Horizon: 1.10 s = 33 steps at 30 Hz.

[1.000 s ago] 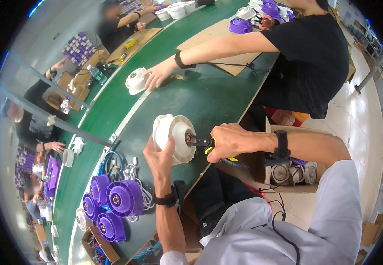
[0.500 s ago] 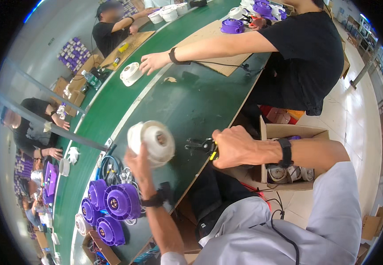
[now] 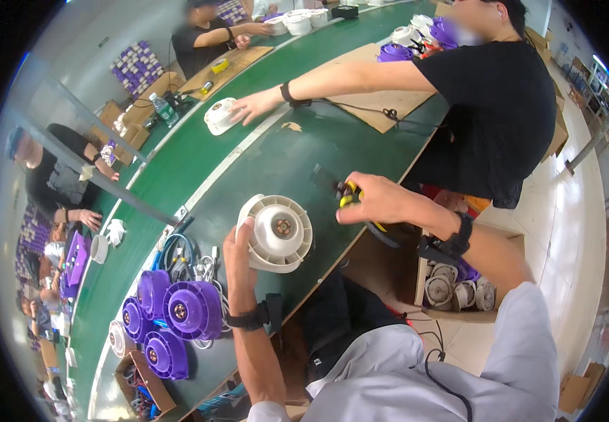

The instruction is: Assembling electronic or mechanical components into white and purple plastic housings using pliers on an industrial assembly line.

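Observation:
My left hand point(image 3: 238, 257) grips a white round, finned plastic housing point(image 3: 261, 233) by its left rim, over the near edge of the green bench. Its stepped face, with a brassy metal hub in the middle, is turned up toward me. To the right of the housing, my right hand point(image 3: 378, 199) is closed on pliers point(image 3: 350, 195) with yellow and black handles. Their jaws point away and to the left, blurred, apart from the housing. Left of my left forearm, several purple housings point(image 3: 192, 311) of the same shape lie grouped on the bench.
Cables point(image 3: 178, 254) lie behind the purple housings; a small carton point(image 3: 151, 385) stands nearer me. A co-worker's hand point(image 3: 255, 105) touches a white housing point(image 3: 218, 118) on the green belt point(image 3: 199, 151). A carton of white parts point(image 3: 434, 309) sits right, below my right forearm.
The white housing has shifted right and turned its face more toward me. My right hand has risen slightly, and the pliers have turned so their jaws point farther away.

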### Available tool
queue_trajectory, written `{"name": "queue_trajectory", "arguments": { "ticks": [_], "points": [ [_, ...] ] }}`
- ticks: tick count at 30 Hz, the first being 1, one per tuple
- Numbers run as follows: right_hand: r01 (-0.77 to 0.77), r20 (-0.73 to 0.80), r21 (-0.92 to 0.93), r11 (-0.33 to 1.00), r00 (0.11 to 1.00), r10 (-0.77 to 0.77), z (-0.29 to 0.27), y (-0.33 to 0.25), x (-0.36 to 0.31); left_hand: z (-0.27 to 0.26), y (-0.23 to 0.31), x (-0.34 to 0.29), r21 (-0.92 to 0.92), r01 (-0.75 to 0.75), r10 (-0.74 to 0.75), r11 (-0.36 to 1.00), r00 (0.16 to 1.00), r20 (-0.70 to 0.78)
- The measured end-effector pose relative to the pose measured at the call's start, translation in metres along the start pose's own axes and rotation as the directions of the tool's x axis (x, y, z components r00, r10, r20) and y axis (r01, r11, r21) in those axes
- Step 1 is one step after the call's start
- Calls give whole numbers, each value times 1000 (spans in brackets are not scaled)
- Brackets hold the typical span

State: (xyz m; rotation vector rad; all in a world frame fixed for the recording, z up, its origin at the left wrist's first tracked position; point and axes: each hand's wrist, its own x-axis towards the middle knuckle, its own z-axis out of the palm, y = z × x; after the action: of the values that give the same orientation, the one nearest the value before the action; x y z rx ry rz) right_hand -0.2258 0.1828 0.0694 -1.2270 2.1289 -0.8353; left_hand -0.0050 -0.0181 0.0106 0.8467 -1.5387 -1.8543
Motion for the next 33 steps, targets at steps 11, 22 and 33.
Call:
{"name": "queue_trajectory", "arguments": {
  "ticks": [11,22,33],
  "points": [
    [24,21,577,816,999,-44,49,26,61,-27,-24,-9,-561,129,-30,818,983,181],
    [363,-493,290,885,850,-187,95,43,52,-14,-28,19,-430,-226,215,874,974,-75],
    [203,-279,703,681,960,3,67,67,49,-3,-32,33,-402,-148,167,904,986,14]
  ]
}}
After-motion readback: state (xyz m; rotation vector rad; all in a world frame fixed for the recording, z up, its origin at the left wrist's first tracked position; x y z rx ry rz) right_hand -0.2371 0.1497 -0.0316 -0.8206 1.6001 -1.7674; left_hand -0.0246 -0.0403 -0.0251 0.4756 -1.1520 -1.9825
